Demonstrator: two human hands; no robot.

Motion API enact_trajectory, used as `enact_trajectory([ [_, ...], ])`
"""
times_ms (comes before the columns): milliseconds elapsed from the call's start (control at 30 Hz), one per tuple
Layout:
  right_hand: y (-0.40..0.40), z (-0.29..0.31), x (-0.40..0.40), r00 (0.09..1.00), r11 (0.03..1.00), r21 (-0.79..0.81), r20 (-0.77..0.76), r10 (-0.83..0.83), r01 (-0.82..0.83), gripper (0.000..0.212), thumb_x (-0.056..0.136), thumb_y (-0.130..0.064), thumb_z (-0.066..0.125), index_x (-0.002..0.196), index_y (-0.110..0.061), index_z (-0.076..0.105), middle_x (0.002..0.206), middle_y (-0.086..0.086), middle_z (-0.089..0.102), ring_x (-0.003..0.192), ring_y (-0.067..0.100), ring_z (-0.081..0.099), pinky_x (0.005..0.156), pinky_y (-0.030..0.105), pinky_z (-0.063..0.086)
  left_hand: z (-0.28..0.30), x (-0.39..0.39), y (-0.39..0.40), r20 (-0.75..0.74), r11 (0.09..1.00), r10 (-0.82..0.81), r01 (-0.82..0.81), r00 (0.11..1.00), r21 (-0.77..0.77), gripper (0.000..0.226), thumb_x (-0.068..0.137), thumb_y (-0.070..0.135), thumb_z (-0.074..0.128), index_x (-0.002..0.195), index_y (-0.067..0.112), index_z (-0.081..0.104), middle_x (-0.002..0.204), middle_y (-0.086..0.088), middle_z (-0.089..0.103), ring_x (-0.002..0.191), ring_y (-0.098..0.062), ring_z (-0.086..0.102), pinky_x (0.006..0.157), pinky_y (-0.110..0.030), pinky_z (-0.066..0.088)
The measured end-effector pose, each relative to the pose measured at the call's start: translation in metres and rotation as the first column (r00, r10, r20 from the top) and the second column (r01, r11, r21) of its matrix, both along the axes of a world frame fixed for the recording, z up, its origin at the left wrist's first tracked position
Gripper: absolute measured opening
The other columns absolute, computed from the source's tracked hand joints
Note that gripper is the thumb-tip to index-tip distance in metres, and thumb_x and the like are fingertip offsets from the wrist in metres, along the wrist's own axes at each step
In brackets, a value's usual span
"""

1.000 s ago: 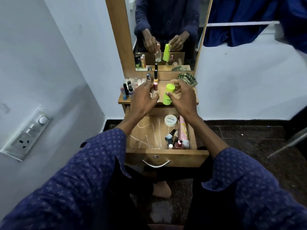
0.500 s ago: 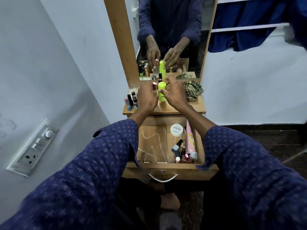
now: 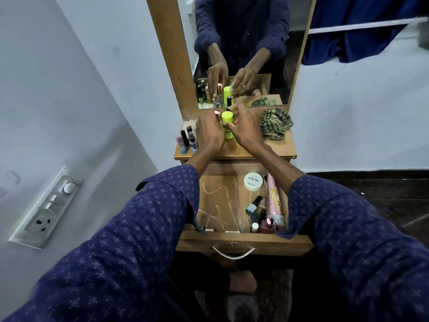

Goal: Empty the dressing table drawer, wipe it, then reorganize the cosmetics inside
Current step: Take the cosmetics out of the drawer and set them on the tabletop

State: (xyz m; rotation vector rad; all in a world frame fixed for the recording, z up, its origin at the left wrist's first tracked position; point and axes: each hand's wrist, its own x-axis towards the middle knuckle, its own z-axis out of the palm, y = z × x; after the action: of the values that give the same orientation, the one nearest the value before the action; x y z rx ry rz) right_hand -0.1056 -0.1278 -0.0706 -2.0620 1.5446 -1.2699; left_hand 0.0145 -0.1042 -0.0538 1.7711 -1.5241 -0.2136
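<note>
The dressing table's drawer (image 3: 232, 239) is pulled open below its wooden top (image 3: 234, 153). Along the drawer's right side lie a white round jar (image 3: 253, 181), a pink tube (image 3: 274, 201) and several nail polish bottles (image 3: 253, 205); its left half shows bare wood. Over the tabletop, my right hand (image 3: 247, 131) holds an upright lime-green bottle (image 3: 227, 123) near the mirror. My left hand (image 3: 209, 134) grips a small bottle with a rose-coloured cap (image 3: 217, 115) just left of it. The bottoms of both bottles are hidden by my hands.
Several small bottles (image 3: 186, 138) stand at the tabletop's left edge, and a crumpled checked cloth (image 3: 275, 124) lies at its right. The mirror (image 3: 243, 49) rises behind. A switch panel (image 3: 46, 205) is on the left wall. Dark blue fabric (image 3: 362, 38) hangs at the right.
Both hands have carried the green bottle and the small capped bottle away from the drawer, further back over the tabletop toward the mirror, and lower.
</note>
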Motion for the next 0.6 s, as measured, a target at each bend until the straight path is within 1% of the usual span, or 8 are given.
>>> enact_trajectory([
  [67, 0.002, 0.000, -0.002, 1.000, 1.000, 0.009, -0.003, -0.007, 0.007, 0.042, 0.081, -0.021, 0.088, 0.113, -0.016, 0.061, 0.093, -0.010, 0.062, 0.076, 0.009, 0.059, 0.071, 0.036, 0.056, 0.003, -0.002, 0.003, -0.017, 1.000, -0.007, 0.007, 1.000, 0.008, 0.016, 0.092, 0.005, 0.072, 0.079, 0.015, 0.071, 0.075, 0.000, 0.068, 0.067, -0.017, 0.064, 0.047, -0.023, 0.035],
  [133, 0.007, 0.001, -0.007, 0.999, 0.999, -0.005, -0.022, -0.032, 0.032, 0.040, 0.082, -0.022, 0.087, 0.111, -0.017, 0.061, 0.098, -0.008, 0.061, 0.080, 0.010, 0.058, 0.071, 0.031, 0.053, 0.003, -0.005, 0.006, -0.037, 1.000, 0.006, -0.005, 0.999, 0.030, 0.018, 0.091, 0.011, 0.074, 0.076, 0.018, 0.068, 0.074, 0.000, 0.067, 0.067, -0.018, 0.063, 0.047, -0.024, 0.034],
  [233, 0.018, -0.001, -0.018, 0.996, 0.997, -0.042, -0.045, -0.071, 0.069, 0.034, 0.083, -0.022, 0.084, 0.107, -0.017, 0.061, 0.103, -0.009, 0.056, 0.088, 0.007, 0.053, 0.068, 0.023, 0.039, 0.004, -0.012, 0.015, -0.064, 0.998, 0.048, -0.045, 0.997, 0.040, 0.009, 0.090, 0.020, 0.076, 0.088, 0.014, 0.068, 0.083, -0.004, 0.069, 0.074, -0.025, 0.066, 0.056, -0.031, 0.045],
  [267, 0.024, -0.001, -0.021, 0.996, 0.996, -0.046, -0.041, -0.079, 0.077, 0.034, 0.083, -0.022, 0.083, 0.109, -0.018, 0.062, 0.104, -0.010, 0.057, 0.089, 0.008, 0.055, 0.069, 0.023, 0.039, 0.005, -0.015, 0.020, -0.080, 0.997, 0.063, -0.060, 0.995, 0.043, 0.012, 0.090, 0.019, 0.077, 0.094, 0.013, 0.067, 0.086, -0.003, 0.069, 0.077, -0.025, 0.066, 0.059, -0.033, 0.048],
  [367, 0.043, -0.009, -0.035, 0.996, 0.996, -0.040, -0.004, -0.084, 0.084, 0.033, 0.084, -0.022, 0.081, 0.113, -0.020, 0.065, 0.107, -0.006, 0.063, 0.082, 0.011, 0.063, 0.073, 0.029, 0.052, 0.005, -0.029, 0.042, -0.113, 0.993, 0.091, -0.081, 0.989, 0.091, 0.015, 0.091, 0.011, 0.078, 0.102, 0.010, 0.067, 0.092, -0.004, 0.065, 0.083, -0.023, 0.062, 0.065, -0.035, 0.047],
  [467, 0.072, -0.021, -0.055, 0.992, 0.993, 0.006, 0.044, -0.116, 0.116, 0.027, 0.085, -0.021, 0.081, 0.108, -0.021, 0.068, 0.101, -0.007, 0.067, 0.078, 0.006, 0.063, 0.072, 0.027, 0.056, -0.010, -0.047, 0.070, -0.107, 0.992, 0.100, -0.092, 0.989, 0.081, 0.017, 0.093, 0.016, 0.071, 0.107, 0.007, 0.067, 0.098, -0.006, 0.068, 0.088, -0.025, 0.066, 0.067, -0.037, 0.050],
  [533, 0.094, -0.033, -0.070, 0.980, 0.982, 0.063, 0.082, -0.180, 0.176, 0.021, 0.085, -0.022, 0.078, 0.104, -0.024, 0.070, 0.094, -0.010, 0.070, 0.079, 0.005, 0.065, 0.074, 0.028, 0.057, -0.026, -0.061, 0.092, -0.067, 0.997, 0.053, -0.049, 0.996, 0.060, 0.021, 0.096, 0.020, 0.065, 0.114, 0.010, 0.063, 0.107, -0.001, 0.063, 0.091, -0.021, 0.061, 0.077, -0.039, 0.050],
  [600, 0.114, -0.045, -0.083, 0.959, 0.967, 0.145, 0.161, -0.234, 0.212, 0.015, 0.086, -0.021, 0.075, 0.101, -0.023, 0.072, 0.089, -0.011, 0.071, 0.077, 0.004, 0.066, 0.074, 0.026, 0.056, -0.047, -0.074, 0.113, -0.022, 0.998, -0.029, 0.030, 0.999, 0.047, 0.015, 0.101, 0.026, 0.060, 0.108, 0.015, 0.068, 0.109, 0.000, 0.066, 0.094, -0.022, 0.063, 0.080, -0.038, 0.048],
])
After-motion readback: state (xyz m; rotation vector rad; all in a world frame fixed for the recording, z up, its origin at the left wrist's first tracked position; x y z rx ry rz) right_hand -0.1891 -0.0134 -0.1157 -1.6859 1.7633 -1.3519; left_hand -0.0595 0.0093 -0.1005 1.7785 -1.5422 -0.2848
